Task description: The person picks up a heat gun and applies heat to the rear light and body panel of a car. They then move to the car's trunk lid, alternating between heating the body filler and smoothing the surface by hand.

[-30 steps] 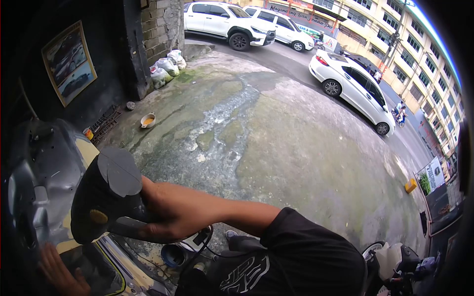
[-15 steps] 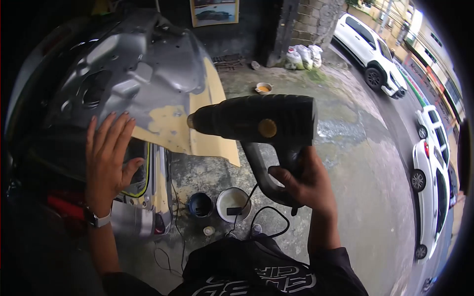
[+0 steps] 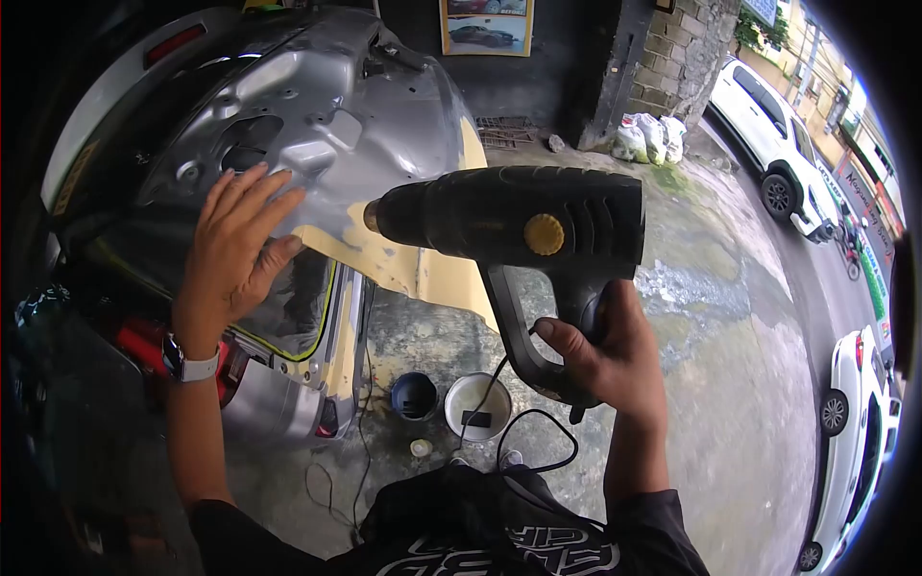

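My right hand grips a black heat gun by its handle, fingers wrapped round it. The gun's metal nozzle points left and overlaps the tan filler on a silver car panel. My left hand is open, its fingers stretched over the panel's lower part and its thumb right at the filler-coated edge. A watch is on the left wrist. The gun's black cord loops down near my feet.
On the concrete floor stand a white basin with a dark block in it, a dark blue bucket and a small white cup. White sacks lean by the block wall. White vehicles stand along the street.
The view has shifted, so the car and floor things appear further right. My left hand has tilted rightward, its thumb now at the panel edge. The heat gun remains in my right hand.
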Motion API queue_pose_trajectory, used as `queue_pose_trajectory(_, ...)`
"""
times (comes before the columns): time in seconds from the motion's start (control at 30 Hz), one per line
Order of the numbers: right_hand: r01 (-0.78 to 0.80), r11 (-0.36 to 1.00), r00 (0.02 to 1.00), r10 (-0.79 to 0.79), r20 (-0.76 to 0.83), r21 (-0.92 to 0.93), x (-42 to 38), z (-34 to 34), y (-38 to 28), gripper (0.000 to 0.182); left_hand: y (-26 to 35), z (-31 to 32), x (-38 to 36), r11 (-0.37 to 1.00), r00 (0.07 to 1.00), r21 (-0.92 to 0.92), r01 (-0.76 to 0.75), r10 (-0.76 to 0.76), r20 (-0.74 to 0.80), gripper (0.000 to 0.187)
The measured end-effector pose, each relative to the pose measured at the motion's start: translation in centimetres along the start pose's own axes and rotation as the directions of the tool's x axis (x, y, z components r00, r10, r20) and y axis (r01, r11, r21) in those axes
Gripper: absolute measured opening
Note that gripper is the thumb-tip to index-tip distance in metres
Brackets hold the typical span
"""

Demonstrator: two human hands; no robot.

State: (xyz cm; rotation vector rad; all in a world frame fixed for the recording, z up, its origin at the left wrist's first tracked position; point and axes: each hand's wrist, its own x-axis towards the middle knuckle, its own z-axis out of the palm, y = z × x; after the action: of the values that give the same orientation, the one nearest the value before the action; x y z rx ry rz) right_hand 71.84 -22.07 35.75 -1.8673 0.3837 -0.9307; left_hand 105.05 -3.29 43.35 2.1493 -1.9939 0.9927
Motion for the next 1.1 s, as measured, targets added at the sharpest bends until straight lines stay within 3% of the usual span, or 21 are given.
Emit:
queue_pose_trajectory(0.07, -0.005, 0.999, 1.0, 0.004, 0.02, 0.045, 0.1, 0.1, -0.5, 0.069, -1.0, 0.1, 0.9, 0.998, 0.999, -0.059, 0.012, -0.014, -0.036, 0.043)
queue_pose_trajectory(0.23, 0.016, 0.984, 0.999, -0.024, 0.045, 0.176, 0.2, -0.1, -0.1, 0.067, -2.6, 0.5, 3.6, 0.996, 0.996, -0.026, 0.09, -0.089, 0.028, 0.042)
queue_pose_trajectory(0.33, 0.096, 0.995, 0.993, -0.098, 0.065, 0.036, 0.0, -1.6, 0.5, 0.064, -3.2, 1.9, 4.5, 0.994, 0.993, 0.001, 0.114, -0.114, -0.011, 0.042)
queue_pose_trajectory(0.5, -0.09, 0.994, 0.979, 0.099, 0.178, -0.06, -1.1, -4.5, 0.8, 0.063, -3.2, 2.9, 4.8, 0.984, 0.993, 0.137, 0.116, -0.115, -0.016, 0.047)
queue_pose_trajectory(0.53, -0.056, 0.987, 0.976, 0.086, 0.201, -0.151, -1.1, -5.1, 0.9, 0.066, -3.2, 3.1, 4.7, 0.981, 0.992, 0.142, 0.128, -0.128, -0.013, 0.047)
queue_pose_trajectory(0.63, 0.073, 0.986, 0.979, -0.042, 0.199, -0.153, -1.0, -5.9, 3.7, 0.069, -3.5, 3.6, 4.6, 0.969, 0.985, 0.186, 0.161, -0.169, 0.029, 0.052)
queue_pose_trajectory(0.77, 0.006, 0.985, 0.981, 0.029, 0.194, -0.175, -0.5, -6.5, 4.5, 0.072, -3.4, 4.3, 4.8, 0.925, 0.955, 0.28, 0.259, -0.289, 0.071, 0.067)
queue_pose_trajectory(0.83, 0.013, 0.933, 0.983, 0.054, 0.175, -0.361, 0.4, -6.7, 4.0, 0.073, -3.2, 4.5, 5.0, 0.898, 0.936, 0.322, 0.299, -0.342, 0.086, 0.072)
queue_pose_trajectory(0.9, -0.009, 0.937, 0.985, 0.069, 0.159, -0.35, 1.4, -6.2, 4.1, 0.072, -2.9, 4.6, 5.1, 0.864, 0.913, 0.35, 0.362, -0.404, 0.052, 0.078)
queue_pose_trajectory(1.03, 0.053, 0.986, 0.992, -0.034, 0.121, -0.158, 3.6, -5.4, 6.5, 0.068, -3.0, 5.0, 5.2, 0.816, 0.893, 0.421, 0.397, -0.449, 0.027, 0.081)
queue_pose_trajectory(1.1, -0.076, 0.971, 0.993, 0.094, 0.069, -0.229, 3.9, -5.3, 6.1, 0.067, -3.1, 5.4, 5.1, 0.808, 0.892, 0.426, 0.407, -0.453, 0.006, 0.081)
